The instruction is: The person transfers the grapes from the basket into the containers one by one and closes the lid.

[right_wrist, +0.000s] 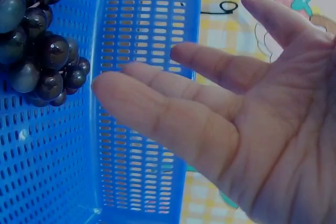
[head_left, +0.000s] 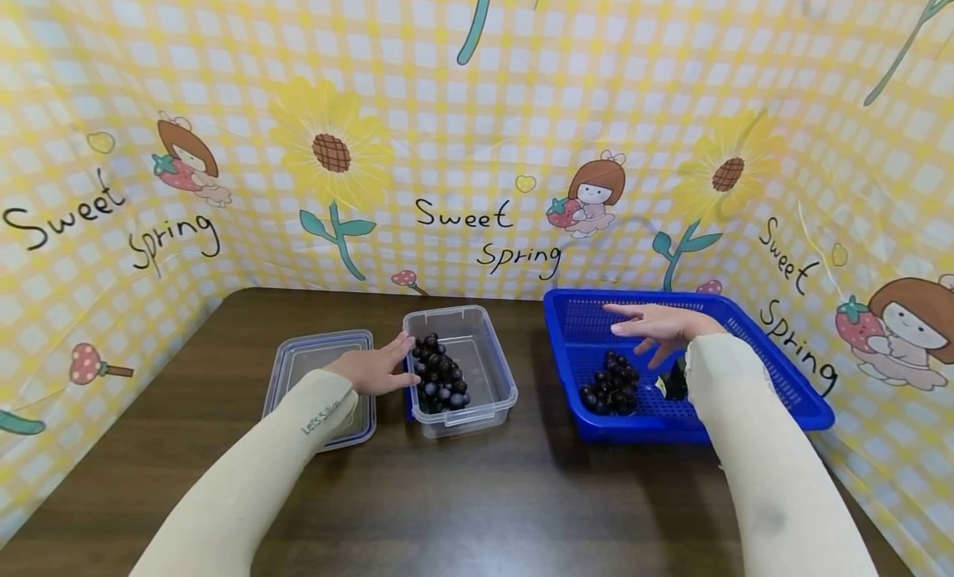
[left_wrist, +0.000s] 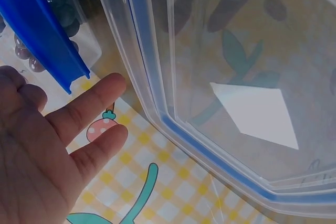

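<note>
A clear plastic container (head_left: 483, 370) stands mid-table with a bunch of dark grapes (head_left: 440, 374) along its left side. My left hand (head_left: 376, 370) is at the container's left edge, fingers extended, gripping nothing. Close to those fingers, a blue latch (left_wrist: 44, 27) hangs out from the container in the left wrist view. Over the blue basket (head_left: 633, 433) hovers my right hand (head_left: 659, 322), its fingers spread and holding nothing. Another bunch of dark grapes (head_left: 611, 387) lies in the basket, left of a small black object (head_left: 675, 382) partly hidden by the right arm.
The container's clear lid (head_left: 316, 353), edged in blue, lies flat on the brown table (head_left: 447, 511) to the left, partly under my left forearm. A yellow checked cloth (head_left: 462, 130) with printed flowers encloses the back and sides.
</note>
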The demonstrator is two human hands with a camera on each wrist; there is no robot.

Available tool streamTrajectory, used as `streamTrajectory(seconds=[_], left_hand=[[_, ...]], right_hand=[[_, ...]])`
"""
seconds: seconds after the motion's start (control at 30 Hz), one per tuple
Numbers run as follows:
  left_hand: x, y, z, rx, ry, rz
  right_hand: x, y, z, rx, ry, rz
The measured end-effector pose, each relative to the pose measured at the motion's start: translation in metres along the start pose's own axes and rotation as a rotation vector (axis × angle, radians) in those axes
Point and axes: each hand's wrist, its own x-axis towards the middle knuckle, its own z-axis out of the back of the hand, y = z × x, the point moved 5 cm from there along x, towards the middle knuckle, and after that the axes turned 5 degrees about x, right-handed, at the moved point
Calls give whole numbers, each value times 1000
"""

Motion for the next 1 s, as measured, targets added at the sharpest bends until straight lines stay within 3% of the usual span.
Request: streamTrajectory(seconds=[0.4,0.6,0.83,1.0], left_hand=[[-6,1,-2,-45,35,29],[-4,3,-7,-64,48,40],[-1,2,-4,-60,49,29],[-3,3,-4,-53,55,35]], right_hand=[[10,-20,3,45,-286,-16],[22,-32,-4,-36,-229,-102],[36,-39,-16,-88,-182,-106],[44,-41,-23,-185,-131,-148]])
